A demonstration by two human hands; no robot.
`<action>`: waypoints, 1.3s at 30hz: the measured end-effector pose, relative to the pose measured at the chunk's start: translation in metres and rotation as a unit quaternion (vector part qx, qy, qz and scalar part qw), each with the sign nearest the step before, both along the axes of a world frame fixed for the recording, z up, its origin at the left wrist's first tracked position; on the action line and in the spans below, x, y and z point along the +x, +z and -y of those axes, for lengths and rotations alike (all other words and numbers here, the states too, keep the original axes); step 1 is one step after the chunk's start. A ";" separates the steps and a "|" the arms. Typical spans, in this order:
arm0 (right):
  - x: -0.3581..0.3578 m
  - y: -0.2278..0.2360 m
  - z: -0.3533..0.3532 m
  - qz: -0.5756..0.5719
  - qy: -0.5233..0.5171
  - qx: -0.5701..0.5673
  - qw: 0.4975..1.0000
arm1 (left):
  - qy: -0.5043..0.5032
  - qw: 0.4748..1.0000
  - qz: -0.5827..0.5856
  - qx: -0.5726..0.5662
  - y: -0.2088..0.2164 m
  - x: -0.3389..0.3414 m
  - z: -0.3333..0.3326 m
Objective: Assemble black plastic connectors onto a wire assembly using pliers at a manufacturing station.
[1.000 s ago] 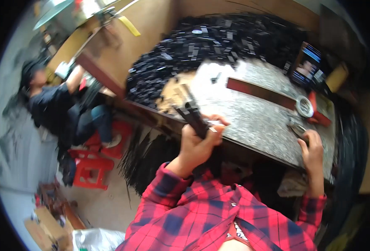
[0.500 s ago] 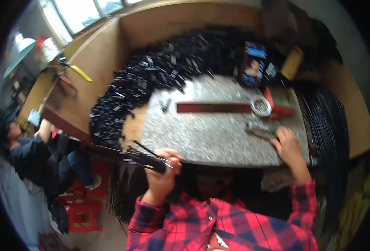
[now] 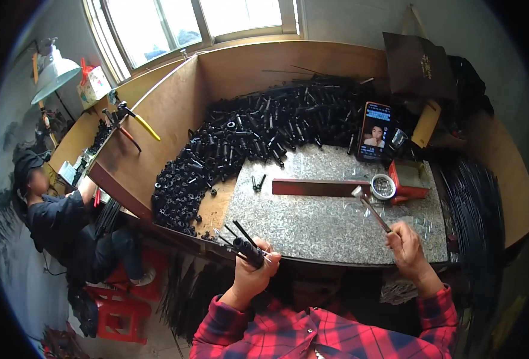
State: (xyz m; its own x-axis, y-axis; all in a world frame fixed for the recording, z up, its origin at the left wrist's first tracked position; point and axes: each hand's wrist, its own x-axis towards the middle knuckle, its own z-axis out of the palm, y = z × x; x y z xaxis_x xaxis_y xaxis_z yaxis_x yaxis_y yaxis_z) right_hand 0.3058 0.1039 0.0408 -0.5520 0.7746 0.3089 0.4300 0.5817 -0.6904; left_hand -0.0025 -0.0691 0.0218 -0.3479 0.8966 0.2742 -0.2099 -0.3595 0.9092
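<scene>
My left hand [image 3: 254, 276] is closed around a black cylindrical part [image 3: 248, 252] with several thin black rods sticking out of it, just in front of the slab's near edge. Over the right of the speckled stone slab [image 3: 318, 230], my right hand [image 3: 409, 250] grips a small hammer [image 3: 373, 210] by its handle. The hammer's head points away and to the left. Beyond it lies a long dark-red bar [image 3: 318, 188]. At the bar's right end sits a white cup [image 3: 383, 186] of small metal pieces. Two small black parts [image 3: 258, 183] rest on the slab.
A large heap of black tubular parts [image 3: 258, 128] curves round the slab's far and left sides. A phone [image 3: 374, 131] stands upright beside a red box [image 3: 409, 179]. Long black rods [image 3: 471, 203] lie at the right. Left of the wooden partition [image 3: 151, 113], a co-worker [image 3: 61, 221] sits.
The hammer has swung up from low over the slab and now points away. My left hand holds its black part more upright. The whole view has shifted, showing more of the window.
</scene>
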 end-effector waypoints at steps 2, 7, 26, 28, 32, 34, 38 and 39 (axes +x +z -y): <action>-0.025 0.015 0.011 -0.019 0.042 -0.009 0.999 | 0.038 0.999 0.030 -0.020 -0.001 0.003 -0.003; -0.049 0.037 0.024 0.042 0.125 0.142 0.981 | -0.034 0.999 0.007 0.041 -0.002 0.006 -0.020; -0.081 0.053 0.044 0.110 0.056 0.474 0.872 | 0.040 0.996 -0.029 -0.077 -0.008 0.019 -0.009; -0.079 0.049 0.043 0.123 0.072 0.460 0.876 | 0.043 0.997 -0.001 -0.067 -0.011 0.025 -0.015; -0.074 0.044 0.042 0.144 0.148 0.402 0.892 | 0.127 0.989 -0.072 -0.013 -0.021 0.023 -0.015; -0.071 0.042 0.045 0.184 0.197 0.323 0.907 | 0.135 0.987 -0.088 -0.016 -0.016 0.020 -0.014; -0.066 0.043 0.050 0.145 0.239 0.289 0.916 | -0.002 0.999 -0.007 -0.033 -0.006 0.015 -0.003; -0.063 0.046 0.053 0.155 0.261 0.235 0.923 | -0.027 0.999 -0.017 -0.037 -0.012 0.011 -0.002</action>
